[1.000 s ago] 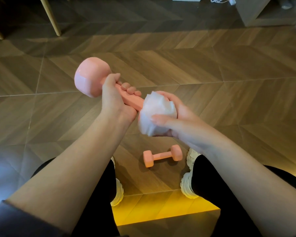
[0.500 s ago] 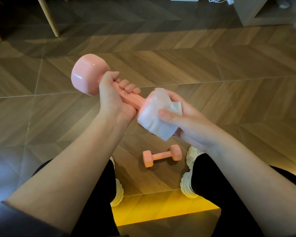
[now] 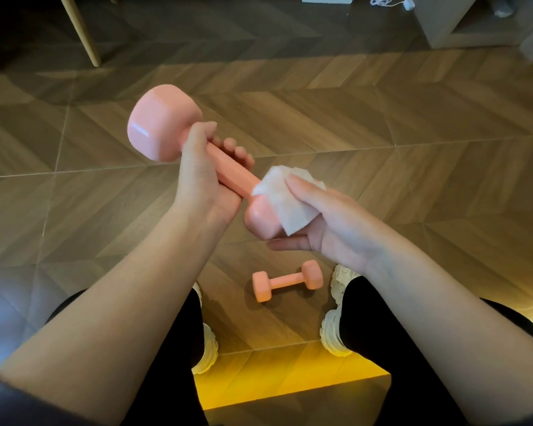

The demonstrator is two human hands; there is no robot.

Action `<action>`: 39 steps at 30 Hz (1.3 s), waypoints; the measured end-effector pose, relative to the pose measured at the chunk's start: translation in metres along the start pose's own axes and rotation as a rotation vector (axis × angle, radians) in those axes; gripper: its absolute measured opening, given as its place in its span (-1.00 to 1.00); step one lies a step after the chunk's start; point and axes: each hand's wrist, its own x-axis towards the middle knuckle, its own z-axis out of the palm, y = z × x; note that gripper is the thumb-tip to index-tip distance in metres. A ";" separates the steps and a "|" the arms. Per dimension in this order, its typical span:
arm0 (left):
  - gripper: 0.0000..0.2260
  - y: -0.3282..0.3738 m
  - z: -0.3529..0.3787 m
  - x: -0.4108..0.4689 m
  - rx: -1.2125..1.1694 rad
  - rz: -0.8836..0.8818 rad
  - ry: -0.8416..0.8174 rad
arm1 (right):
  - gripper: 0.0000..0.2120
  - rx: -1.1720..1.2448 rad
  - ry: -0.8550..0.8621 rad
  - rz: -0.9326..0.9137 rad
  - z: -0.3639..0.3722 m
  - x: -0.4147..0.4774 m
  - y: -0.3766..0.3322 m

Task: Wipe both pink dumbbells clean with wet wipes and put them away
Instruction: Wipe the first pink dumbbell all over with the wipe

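Observation:
My left hand (image 3: 202, 182) grips the handle of a pink dumbbell (image 3: 163, 124) held in the air, its far head up to the left. My right hand (image 3: 330, 222) holds a white wet wipe (image 3: 285, 198) against the near head of that dumbbell, cupping the head from the right with the thumb below. Part of the near head shows bare and pink under the wipe. A second pink dumbbell (image 3: 286, 281) lies on the wooden floor between my feet.
Wooden herringbone floor (image 3: 413, 149) all around. My white shoes (image 3: 336, 330) flank the lying dumbbell. A wooden chair leg (image 3: 80, 29) stands at the far left, a grey cabinet (image 3: 462, 23) and a white cable at the far right.
The wipe has slid from covering the whole near head to its upper right side, baring the pink head. My right hand has turned, thumb now beneath. The dumbbell has hardly shifted.

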 end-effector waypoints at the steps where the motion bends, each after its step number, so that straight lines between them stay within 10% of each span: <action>1: -0.75 -0.001 -0.001 0.000 0.018 -0.007 0.017 | -0.52 -0.023 0.020 -0.035 0.000 0.000 0.002; 39: -0.71 0.000 -0.001 0.008 -0.009 -0.006 0.073 | -0.64 -0.118 0.084 -0.117 0.003 0.014 0.009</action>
